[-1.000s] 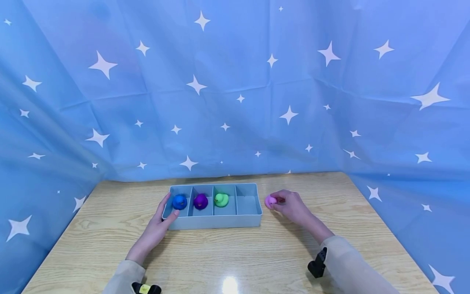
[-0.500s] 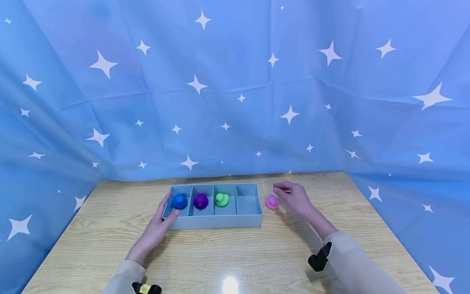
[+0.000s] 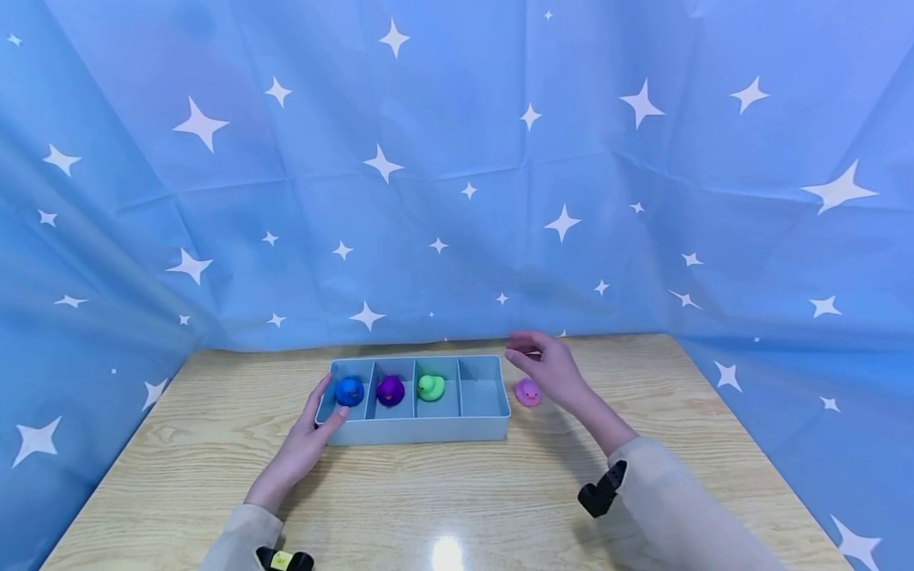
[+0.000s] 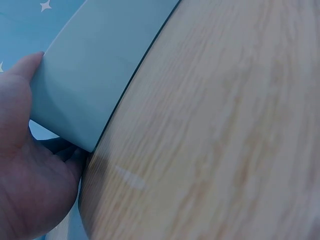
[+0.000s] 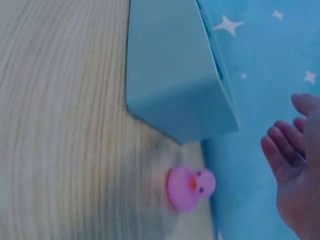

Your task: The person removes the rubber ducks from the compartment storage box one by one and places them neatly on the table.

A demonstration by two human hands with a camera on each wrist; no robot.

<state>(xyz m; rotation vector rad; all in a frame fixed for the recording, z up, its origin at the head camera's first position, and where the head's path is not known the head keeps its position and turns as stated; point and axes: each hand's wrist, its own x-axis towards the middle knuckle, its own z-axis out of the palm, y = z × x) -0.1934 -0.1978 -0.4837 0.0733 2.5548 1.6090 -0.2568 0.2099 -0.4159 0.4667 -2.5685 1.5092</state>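
Note:
A grey-blue box with four compartments in a row [image 3: 421, 431] stands on the table. My left hand [image 3: 301, 446] grips its left end, thumb at the front rim and fingers along the end wall. From the left, the compartments hold a blue rubber duck [image 3: 349, 392], a purple duck [image 3: 390, 391] and a light green duck [image 3: 431, 388]; the rightmost holds nothing. Just right of the box a pink rubber duck [image 3: 528, 392] sits upright on the table, its orange beak showing in the right wrist view. Raised above and behind it, my right hand [image 3: 553, 369] holds nothing, fingers loosely bent.
The wooden table [image 3: 428, 507] reaches back to a blue star-patterned cloth [image 3: 457, 206] that also hangs at both sides. A black wrist camera [image 3: 603, 489] sits at the right sleeve, another [image 3: 286, 560] at the left.
My right hand has let go of the pink duck, risen, and moved up and left toward the box's right end. The duck stays on the table, now uncovered. My left hand has not moved.

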